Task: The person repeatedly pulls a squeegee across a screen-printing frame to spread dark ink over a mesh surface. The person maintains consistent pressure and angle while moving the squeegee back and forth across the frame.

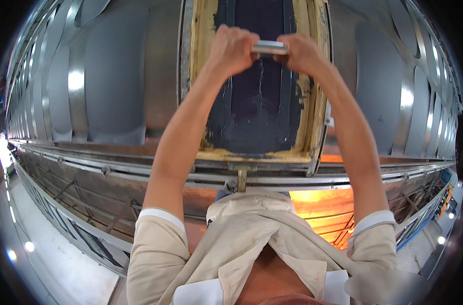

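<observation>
My left hand [232, 48] and my right hand [297, 51] are closed on the two ends of a pale metal-coloured bar [268, 47], like a squeegee handle, held crosswise near the top of the view. Beneath it lies a framed screen [203, 152] with a yellowish border, smeared with dark paint or ink over its middle [252, 122]. Whatever lower edge the bar has is hard to make out against the dark surface.
Long rows of grey sheets [114, 86] on shiny metal lie either side of the frame. A metal rail [313, 180] runs crosswise before me. Below it are struts and an orange glowing area [318, 213]. A walkway floor [74, 239] shows at left.
</observation>
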Demonstrator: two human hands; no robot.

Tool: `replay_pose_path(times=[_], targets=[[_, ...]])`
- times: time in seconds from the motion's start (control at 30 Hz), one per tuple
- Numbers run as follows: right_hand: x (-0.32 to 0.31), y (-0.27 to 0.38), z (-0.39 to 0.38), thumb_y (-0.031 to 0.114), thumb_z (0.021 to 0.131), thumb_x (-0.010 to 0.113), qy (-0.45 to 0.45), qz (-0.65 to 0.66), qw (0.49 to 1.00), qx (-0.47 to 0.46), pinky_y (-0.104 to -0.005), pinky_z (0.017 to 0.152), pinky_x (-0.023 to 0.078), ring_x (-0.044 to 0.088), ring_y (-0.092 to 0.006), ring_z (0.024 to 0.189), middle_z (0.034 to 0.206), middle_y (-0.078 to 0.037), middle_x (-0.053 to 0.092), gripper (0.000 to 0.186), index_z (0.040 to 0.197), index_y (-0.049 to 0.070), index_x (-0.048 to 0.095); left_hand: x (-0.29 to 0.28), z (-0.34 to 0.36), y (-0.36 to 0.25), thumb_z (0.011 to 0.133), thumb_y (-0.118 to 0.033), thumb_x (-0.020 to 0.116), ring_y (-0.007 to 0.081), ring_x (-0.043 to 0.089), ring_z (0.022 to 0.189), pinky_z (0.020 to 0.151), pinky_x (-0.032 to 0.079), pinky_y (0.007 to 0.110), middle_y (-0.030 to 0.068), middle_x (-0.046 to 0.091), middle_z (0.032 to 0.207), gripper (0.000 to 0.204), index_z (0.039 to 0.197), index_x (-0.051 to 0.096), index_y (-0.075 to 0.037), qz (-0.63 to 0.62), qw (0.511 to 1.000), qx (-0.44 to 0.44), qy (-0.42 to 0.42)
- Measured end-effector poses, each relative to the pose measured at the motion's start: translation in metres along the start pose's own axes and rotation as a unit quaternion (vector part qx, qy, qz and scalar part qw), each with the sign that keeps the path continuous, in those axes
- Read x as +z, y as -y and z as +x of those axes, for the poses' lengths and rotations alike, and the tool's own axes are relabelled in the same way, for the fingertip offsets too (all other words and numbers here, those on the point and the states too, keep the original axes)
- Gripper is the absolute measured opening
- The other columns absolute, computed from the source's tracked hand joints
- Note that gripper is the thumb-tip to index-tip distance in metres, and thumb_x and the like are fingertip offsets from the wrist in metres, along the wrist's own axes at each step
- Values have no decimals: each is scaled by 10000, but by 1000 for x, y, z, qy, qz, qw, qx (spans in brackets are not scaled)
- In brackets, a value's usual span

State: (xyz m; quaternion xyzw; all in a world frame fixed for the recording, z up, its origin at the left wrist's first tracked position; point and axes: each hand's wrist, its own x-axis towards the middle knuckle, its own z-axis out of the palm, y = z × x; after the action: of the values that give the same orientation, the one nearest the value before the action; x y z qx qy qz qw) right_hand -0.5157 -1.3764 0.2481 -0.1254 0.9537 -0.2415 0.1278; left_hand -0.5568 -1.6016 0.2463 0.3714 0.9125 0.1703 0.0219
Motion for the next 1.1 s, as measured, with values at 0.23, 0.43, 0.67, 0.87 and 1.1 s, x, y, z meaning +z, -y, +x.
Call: replay_pose_path(times=[0.23, 0.43, 0.67, 0.87, 1.1], targets=[[48, 95, -169, 255, 795, 852, 74, 2, 997, -10, -457, 932, 497, 657, -355, 1066, 1011, -156, 718, 302, 998, 78, 716, 2, -181, -107, 676, -156, 846, 230, 658, 844, 825, 438, 403, 3, 686, 842, 219, 862, 731, -154, -17, 999, -31, 3], [30, 11, -156, 372, 898, 757, -290, 62, 941, 162, -445, 1014, 490, 649, -380, 1167, 1212, -186, 712, 430, 1209, 79, 710, -9, -189, -120, 696, -215, 823, 217, 625, 932, 864, 437, 386, 2, 676, 928, 212, 877, 731, -156, -9, 998, -32, -55], [36, -68, -137, 422, 980, 658, -314, 84, 867, 377, -406, 874, 516, 688, -328, 967, 1032, -129, 736, 359, 1076, 80, 713, -14, -196, -121, 719, -137, 779, 213, 610, 988, 933, 417, 380, 21, 662, 949, 169, 877, 720, -135, -3, 999, -50, 14], [0, -38, -142, 332, 956, 705, -366, 124, 873, 299, -377, 804, 528, 695, -252, 866, 969, -90, 742, 281, 1028, 61, 728, -25, -213, -113, 707, -105, 773, 206, 615, 1001, 933, 415, 376, 7, 678, 972, 201, 898, 718, -137, -57, 996, -50, -49], [86, 121, -28, 311, 943, 702, -386, 185, 872, 238, -390, 823, 533, 717, -275, 902, 976, -96, 745, 259, 1012, 62, 719, -104, -300, 36, 697, -126, 784, 206, 644, 960, 919, 435, 382, -8, 701, 943, 225, 913, 739, -166, 5, 992, -128, -21]])
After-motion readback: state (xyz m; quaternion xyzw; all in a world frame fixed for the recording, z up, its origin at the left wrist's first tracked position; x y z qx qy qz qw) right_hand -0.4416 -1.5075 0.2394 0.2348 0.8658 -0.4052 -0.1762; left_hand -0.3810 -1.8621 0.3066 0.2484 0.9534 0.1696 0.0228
